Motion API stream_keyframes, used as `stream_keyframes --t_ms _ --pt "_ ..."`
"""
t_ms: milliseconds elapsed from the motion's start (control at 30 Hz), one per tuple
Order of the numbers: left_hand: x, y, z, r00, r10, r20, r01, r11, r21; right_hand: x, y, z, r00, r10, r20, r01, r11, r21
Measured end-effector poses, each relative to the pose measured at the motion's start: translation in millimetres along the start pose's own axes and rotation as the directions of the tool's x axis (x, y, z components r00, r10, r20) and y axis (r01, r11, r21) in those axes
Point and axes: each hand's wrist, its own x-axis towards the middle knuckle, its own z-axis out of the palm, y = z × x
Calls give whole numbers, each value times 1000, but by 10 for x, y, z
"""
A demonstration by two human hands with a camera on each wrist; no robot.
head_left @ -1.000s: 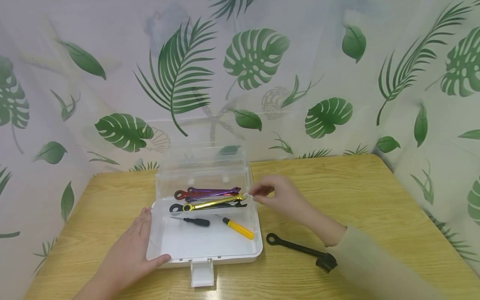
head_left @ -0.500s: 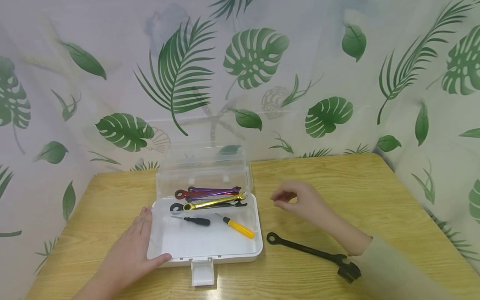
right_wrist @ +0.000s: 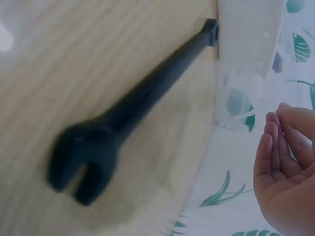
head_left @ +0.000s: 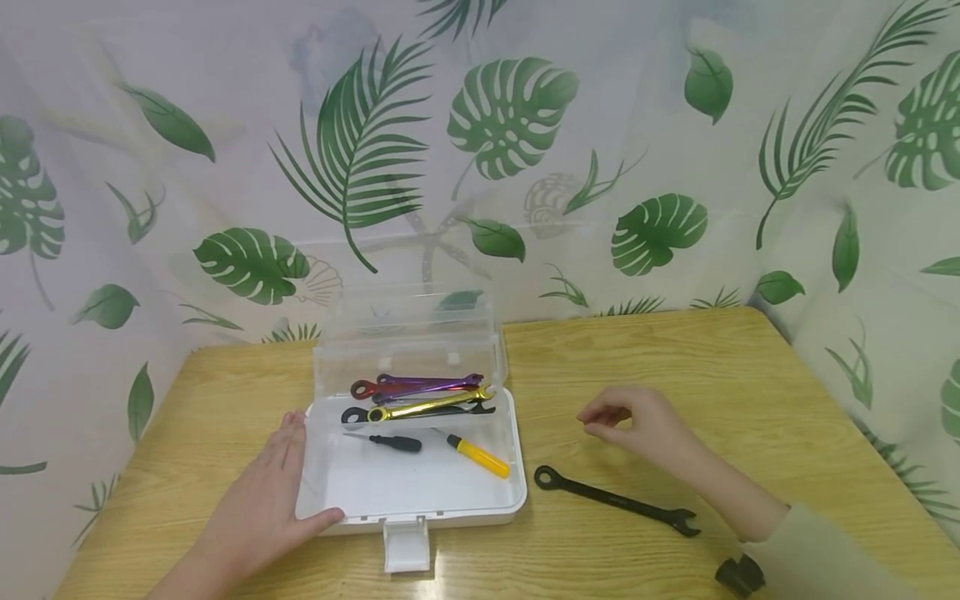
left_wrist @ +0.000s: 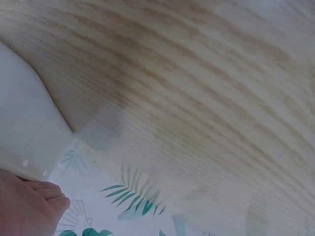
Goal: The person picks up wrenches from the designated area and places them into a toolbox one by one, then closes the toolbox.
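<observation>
A white plastic toolbox stands open on the wooden table, its clear lid raised. Inside lie red, purple, gold and black wrenches, a black screwdriver and a yellow-handled screwdriver. My left hand rests flat against the box's left front corner, thumb on its rim. My right hand hovers over the table to the right of the box, fingers loosely curled, holding nothing. A black wrench lies on the table just below that hand, its ring end beside the box.
The wooden table ends at a leaf-print curtain behind and on both sides. A small black object shows at my right sleeve near the bottom edge. The box's latch tab sticks out toward me.
My right hand has drawn back from the gold wrench's end at the box, moving right and toward me. The black wrench on the table is now fully uncovered. The left hand stayed put.
</observation>
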Motion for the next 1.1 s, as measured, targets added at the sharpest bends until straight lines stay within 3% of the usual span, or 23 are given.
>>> stream_keyframes --t_ms 333,733,1100 --pt "-16 -3 17 1000 -10 8 11 1000 -23 -151 127 33 997 76 28 -78 996 44" --pt "-2 15 24 999 -32 26 32 999 -13 -316 255 204 994 102 49 -105 991 78" --pt "0 12 23 999 -33 21 34 999 -24 -442 348 268 976 150 158 -176 970 168"
